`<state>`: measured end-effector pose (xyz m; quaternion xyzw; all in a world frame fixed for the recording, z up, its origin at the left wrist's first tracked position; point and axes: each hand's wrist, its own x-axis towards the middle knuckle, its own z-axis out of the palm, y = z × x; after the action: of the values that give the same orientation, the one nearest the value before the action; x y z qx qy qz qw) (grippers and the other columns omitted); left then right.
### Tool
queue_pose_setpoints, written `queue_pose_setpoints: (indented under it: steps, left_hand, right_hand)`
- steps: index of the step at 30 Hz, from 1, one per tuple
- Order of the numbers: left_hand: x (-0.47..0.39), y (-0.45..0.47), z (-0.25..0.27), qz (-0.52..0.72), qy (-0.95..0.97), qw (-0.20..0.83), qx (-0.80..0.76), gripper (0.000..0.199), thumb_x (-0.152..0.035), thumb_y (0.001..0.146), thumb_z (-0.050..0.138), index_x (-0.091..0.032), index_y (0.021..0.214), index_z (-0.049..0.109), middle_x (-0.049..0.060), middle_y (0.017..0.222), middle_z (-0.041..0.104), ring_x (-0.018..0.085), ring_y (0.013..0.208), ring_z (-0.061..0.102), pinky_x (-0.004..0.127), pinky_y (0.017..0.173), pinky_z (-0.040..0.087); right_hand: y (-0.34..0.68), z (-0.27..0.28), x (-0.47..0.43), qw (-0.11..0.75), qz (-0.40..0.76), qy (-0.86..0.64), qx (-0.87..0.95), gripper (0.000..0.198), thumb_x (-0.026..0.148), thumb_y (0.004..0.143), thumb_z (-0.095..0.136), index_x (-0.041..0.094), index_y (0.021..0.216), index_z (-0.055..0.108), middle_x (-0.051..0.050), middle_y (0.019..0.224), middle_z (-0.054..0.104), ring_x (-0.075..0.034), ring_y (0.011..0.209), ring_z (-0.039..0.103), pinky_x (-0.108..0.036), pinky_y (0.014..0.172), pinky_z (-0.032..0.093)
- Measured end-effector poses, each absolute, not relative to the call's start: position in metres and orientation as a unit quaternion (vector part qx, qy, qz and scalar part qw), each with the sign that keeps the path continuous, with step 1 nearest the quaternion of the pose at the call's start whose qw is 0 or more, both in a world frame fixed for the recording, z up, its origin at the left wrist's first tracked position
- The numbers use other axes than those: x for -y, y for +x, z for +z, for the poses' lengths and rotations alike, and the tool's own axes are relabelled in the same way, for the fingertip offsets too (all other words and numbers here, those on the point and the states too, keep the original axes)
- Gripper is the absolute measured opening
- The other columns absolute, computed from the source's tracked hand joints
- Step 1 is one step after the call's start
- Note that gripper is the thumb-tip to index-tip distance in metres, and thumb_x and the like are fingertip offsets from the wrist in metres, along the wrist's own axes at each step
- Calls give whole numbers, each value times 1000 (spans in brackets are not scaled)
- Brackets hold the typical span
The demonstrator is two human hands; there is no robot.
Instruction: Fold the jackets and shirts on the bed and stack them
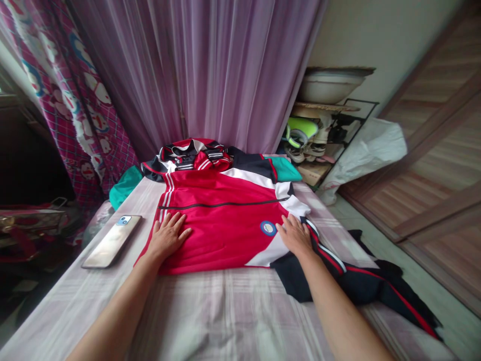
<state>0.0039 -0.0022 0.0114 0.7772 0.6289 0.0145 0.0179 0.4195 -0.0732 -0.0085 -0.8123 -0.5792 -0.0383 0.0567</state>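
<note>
A red zip-up track jacket (214, 233) with white and black panels lies spread on its front-up side, its hem to the left and collar to the right. My left hand (169, 234) rests flat on the red cloth near the white-striped hem, fingers spread. Flat on the collar end lies my right hand (295, 234), beside the round blue badge (268, 228), fingers apart. The near black sleeve (361, 283) stretches right, past the table edge. The dark zip (225, 204) runs across the middle and looks closed.
A phone (112, 241) lies on the checked cloth (210, 316) at left. More striped clothing (195, 155) is heaped behind the jacket, with teal cloth (283, 169) beside it. Purple curtains (225, 75) hang behind. A shoe rack (326, 130) and white plastic bag (370, 150) stand right.
</note>
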Motion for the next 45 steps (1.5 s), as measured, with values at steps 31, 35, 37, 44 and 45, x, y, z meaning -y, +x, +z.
queue_pose_setpoints:
  steps: [31,35,37,44,45]
  left_hand:
    - [-2,-2,5,36,792,-7,-609,61,-53,96,37,-25,150,43,8,158,40,34,148,27,62,115,28]
    - [-2,-3,5,41,791,-11,-610,60,-53,96,39,-25,149,43,8,158,40,34,149,26,62,115,29]
    - [-1,-3,5,45,792,-11,-608,61,-54,95,39,-25,149,44,8,157,41,34,149,27,62,114,29]
    - [-2,-2,6,34,789,-7,-614,61,-54,96,39,-26,150,42,7,158,40,34,149,27,60,115,29]
    - [-2,-2,6,33,789,-9,-613,61,-54,96,39,-26,150,42,7,158,40,34,149,27,61,115,29]
  right_hand:
    - [479,33,99,70,-15,-871,486,32,36,91,54,26,115,71,-11,119,66,-25,108,62,-33,85,47]
    - [481,30,87,53,13,-877,478,29,36,90,54,25,108,74,-11,114,68,-26,103,64,-34,82,47]
    - [483,29,84,46,19,-879,475,27,32,90,53,24,102,76,-12,113,69,-25,103,65,-34,82,47]
    - [498,23,93,58,-13,-909,413,39,27,95,40,11,112,71,-21,116,68,-29,107,64,-37,84,48]
    - [499,23,94,53,-10,-915,400,40,27,95,39,9,114,70,-22,117,67,-29,107,64,-37,84,48]
